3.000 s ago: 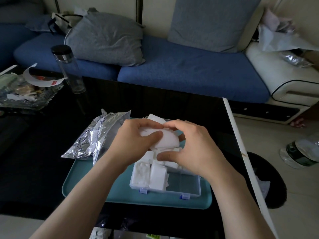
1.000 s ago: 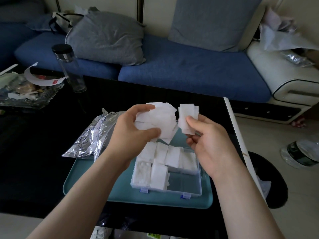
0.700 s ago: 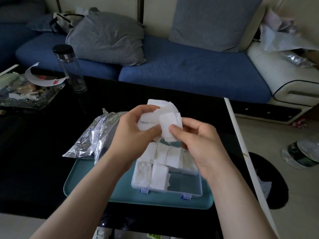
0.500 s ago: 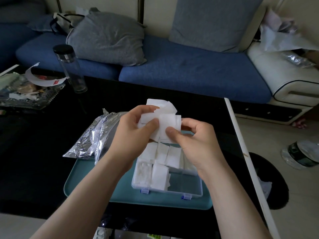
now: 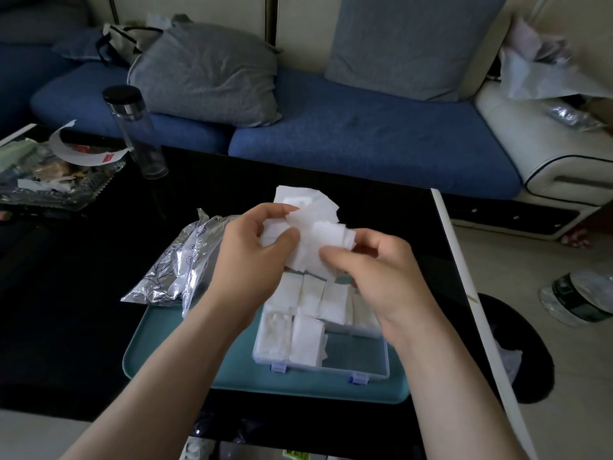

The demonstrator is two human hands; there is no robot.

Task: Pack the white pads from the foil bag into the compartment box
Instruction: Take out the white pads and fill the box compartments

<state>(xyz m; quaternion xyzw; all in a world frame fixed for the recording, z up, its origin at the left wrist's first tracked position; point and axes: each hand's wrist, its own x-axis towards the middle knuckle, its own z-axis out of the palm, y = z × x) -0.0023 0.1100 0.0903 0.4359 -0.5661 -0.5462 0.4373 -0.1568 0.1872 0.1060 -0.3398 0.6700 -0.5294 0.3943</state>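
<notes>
Your left hand (image 5: 255, 257) has its thumb and curled fingers wrapped round a messy fan of white pads (image 5: 298, 200), holding it up just above the compartment box (image 5: 361, 366). Your right hand (image 5: 381, 270) comes in from the other side, thumb and forefinger pinching the front pads at the fan's near right edge, the rest of its fingers tucked in behind. So both hands are on the same bunch.

Down below, from the left: the foil bag (image 5: 172, 270) lies crumpled, half on the black table (image 5: 66, 310) and half on the far-left corner of the teal tray (image 5: 229, 373). The clear box sits on that tray, with pads already in its far row and its two near-left compartments.

Around the room: a glass dish (image 5: 49, 184) of scraps at far left, a tall clear bottle (image 5: 139, 134) with a black cap beside it, a blue sofa (image 5: 365, 137) with grey cushions behind the table, then a black bin (image 5: 527, 353) and a crushed plastic bottle (image 5: 577, 300) on the floor at right.
</notes>
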